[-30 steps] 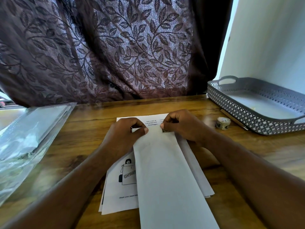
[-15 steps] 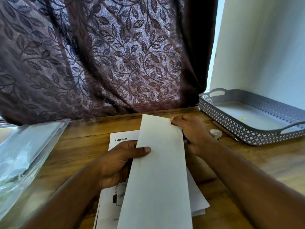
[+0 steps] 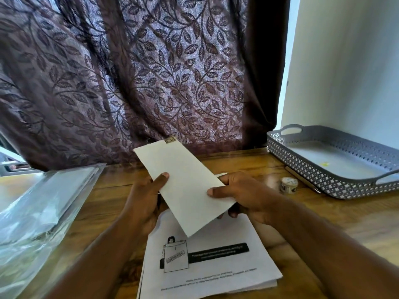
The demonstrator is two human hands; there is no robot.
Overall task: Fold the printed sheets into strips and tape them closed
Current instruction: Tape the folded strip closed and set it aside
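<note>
Two-handed pinch: left hand (image 3: 146,197) and right hand (image 3: 241,195) hold the taped strip (image 3: 183,184) clear of the stack (image 3: 216,266), likely bound for tray (image 3: 323,180) at 2 o'clock.

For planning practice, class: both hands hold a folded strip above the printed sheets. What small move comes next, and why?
Probably set the folded strip in the grey tray: tape sits on its far end, and left hand and right hand hold it off the stack.

Strip (image 3: 183,186) lifted off stack (image 3: 216,270) & tilted, taped end up.
</note>
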